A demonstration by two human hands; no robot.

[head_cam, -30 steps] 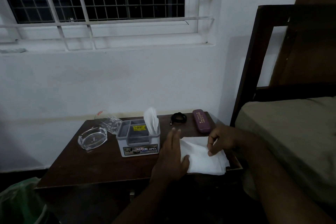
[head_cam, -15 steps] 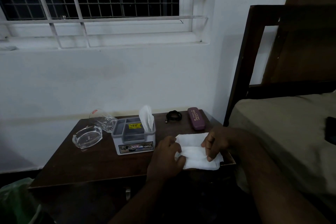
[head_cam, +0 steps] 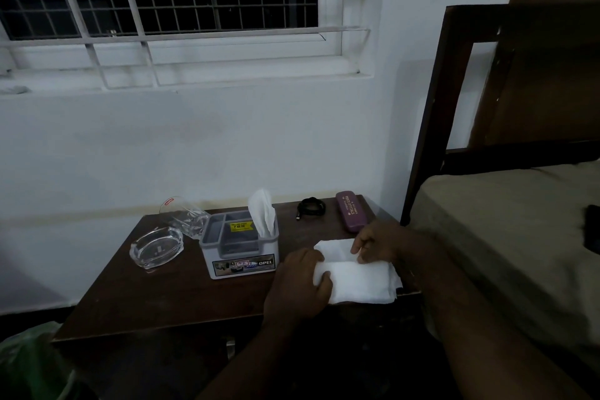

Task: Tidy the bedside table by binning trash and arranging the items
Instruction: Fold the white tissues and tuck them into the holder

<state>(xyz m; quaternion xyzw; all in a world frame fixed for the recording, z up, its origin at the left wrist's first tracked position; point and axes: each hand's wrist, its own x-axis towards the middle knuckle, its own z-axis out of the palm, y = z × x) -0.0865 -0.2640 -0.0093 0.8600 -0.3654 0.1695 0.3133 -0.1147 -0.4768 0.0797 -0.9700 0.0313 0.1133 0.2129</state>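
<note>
You have folded the white cloth [head_cam: 357,282] smaller on the desk [head_cam: 168,295]; left hand [head_cam: 300,284] clamps its edge, right hand [head_cam: 376,242] pinches the fold: arranging continues

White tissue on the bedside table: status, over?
Both hands, left and right, pinching folded white tissue, flat at dark wooden table's front right corner. Grey plastic organiser box close left, not touching.

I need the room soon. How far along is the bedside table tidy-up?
Done: no loose trash shows on the bedside table. In hand: left hand and right hand fold a white cloth. Left: the tipped glass, ashtray, cable and purple case look unarranged.
</note>
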